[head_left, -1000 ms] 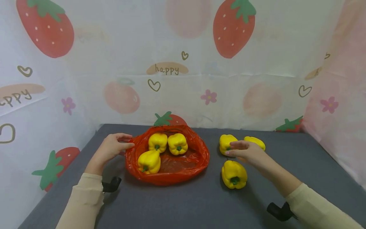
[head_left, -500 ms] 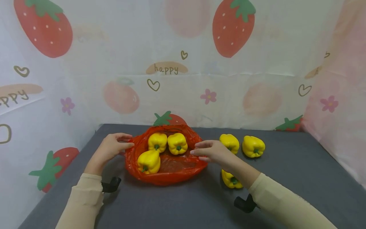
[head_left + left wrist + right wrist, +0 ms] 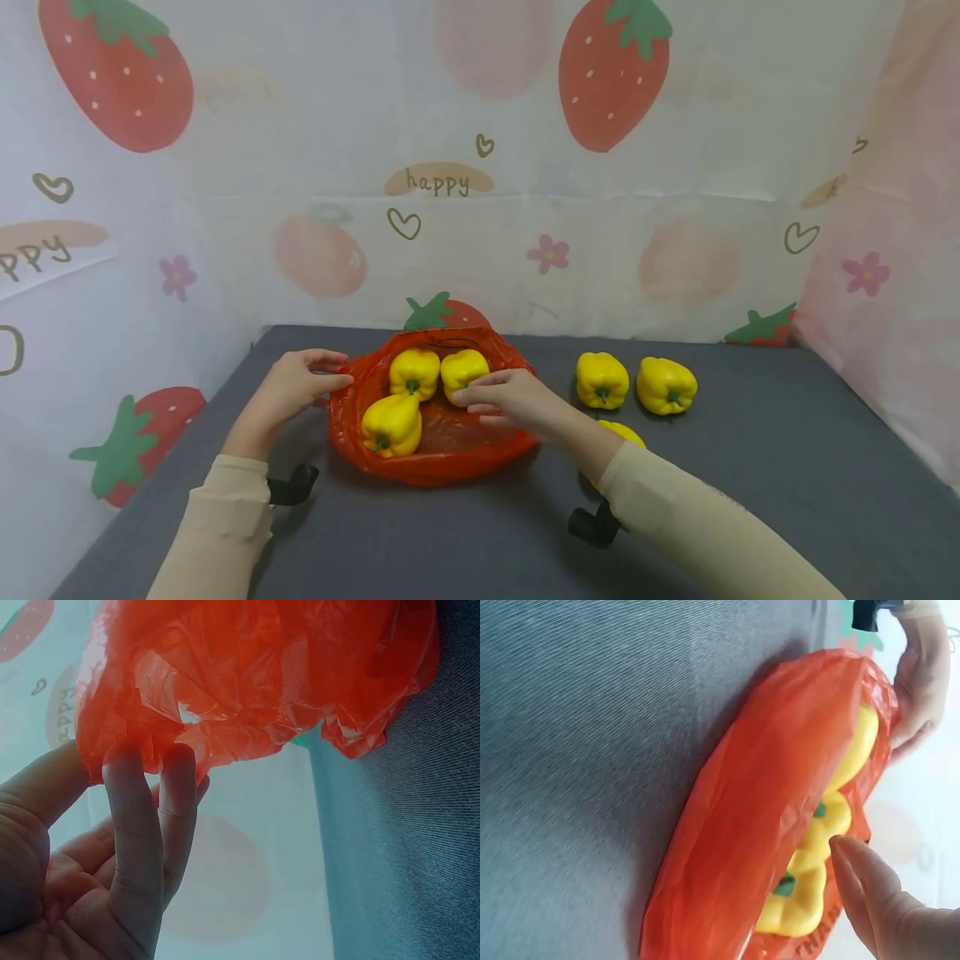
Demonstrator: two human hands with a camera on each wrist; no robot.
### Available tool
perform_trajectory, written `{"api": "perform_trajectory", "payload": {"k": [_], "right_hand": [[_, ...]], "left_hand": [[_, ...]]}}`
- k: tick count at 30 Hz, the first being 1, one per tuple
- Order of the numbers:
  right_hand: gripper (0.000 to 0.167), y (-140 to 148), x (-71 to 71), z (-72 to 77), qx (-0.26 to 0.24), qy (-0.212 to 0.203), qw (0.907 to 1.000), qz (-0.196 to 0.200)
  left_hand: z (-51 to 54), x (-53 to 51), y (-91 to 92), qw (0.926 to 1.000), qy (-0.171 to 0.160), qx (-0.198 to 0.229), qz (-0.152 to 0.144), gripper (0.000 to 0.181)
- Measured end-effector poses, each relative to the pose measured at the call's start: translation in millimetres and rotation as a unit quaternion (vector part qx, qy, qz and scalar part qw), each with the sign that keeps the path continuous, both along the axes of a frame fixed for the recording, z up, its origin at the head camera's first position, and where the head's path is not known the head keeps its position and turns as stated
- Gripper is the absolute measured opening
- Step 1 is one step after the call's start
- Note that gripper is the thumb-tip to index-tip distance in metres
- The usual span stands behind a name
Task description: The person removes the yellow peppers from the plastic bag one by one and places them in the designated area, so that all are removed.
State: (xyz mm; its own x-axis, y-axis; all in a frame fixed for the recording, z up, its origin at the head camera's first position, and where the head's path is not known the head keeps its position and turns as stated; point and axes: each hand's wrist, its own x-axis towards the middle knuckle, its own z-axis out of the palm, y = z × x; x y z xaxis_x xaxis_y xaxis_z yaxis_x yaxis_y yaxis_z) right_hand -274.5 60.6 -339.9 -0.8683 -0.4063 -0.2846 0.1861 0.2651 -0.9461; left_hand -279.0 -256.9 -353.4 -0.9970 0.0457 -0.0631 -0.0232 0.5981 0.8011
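A red plastic bag (image 3: 450,468) lies with its mouth wide, three yellow bell peppers (image 3: 392,424) inside it. At the bag's left rim my left hand (image 3: 294,385) pinches the plastic between thumb and fingers; the left wrist view shows the fingertips on the red film (image 3: 225,682). My right hand (image 3: 517,403) hovers over the bag's right half, fingers extended and holding nothing, close to the rear right pepper (image 3: 463,367). In the right wrist view the thumb and a finger of that hand (image 3: 892,907) are beside a pepper (image 3: 799,900).
Two yellow peppers (image 3: 602,381) (image 3: 667,386) rest on the grey table (image 3: 420,542) right of the bag. A third pepper (image 3: 621,432) is partly hidden behind my right forearm. A patterned curtain (image 3: 600,233) stands along the back and sides.
My right hand has moved left from beside the loose peppers to above the bag, uncovering the two rear loose peppers. My left hand has stayed at the rim.
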Motion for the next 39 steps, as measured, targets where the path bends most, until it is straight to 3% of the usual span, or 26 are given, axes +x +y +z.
{"api": "perform_trajectory", "payload": {"k": [6, 19, 28, 35, 39], "right_hand": [[0.050, -16.1, -4.3, -3.8, -0.028, -0.025, 0.9992, 0.014], [0.059, -46.4, -8.1, -19.2, -0.013, -0.058, 0.9982, -0.003], [0.074, -65.9, -9.0, -27.0, 0.018, -0.078, 0.9966, -0.019], [0.086, -74.5, -15.2, -32.0, 0.014, -0.105, 0.9938, -0.033], [0.093, -79.5, -14.1, -31.9, 0.016, -0.097, 0.9943, -0.042]], "left_hand": [[0.9, 0.9, 1.3, 1.0000, -0.004, 0.000, 0.004, 0.056], [0.8, 2.5, 1.1, 1.0000, 0.003, -0.009, 0.000, 0.055], [0.6, 2.6, 1.6, 1.0000, 0.000, -0.006, 0.003, 0.055], [2.7, 1.5, 2.0, 1.0000, 0.005, -0.005, -0.001, 0.055], [3.4, 0.9, 1.8, 1.0000, 0.003, -0.003, -0.002, 0.055]]}}
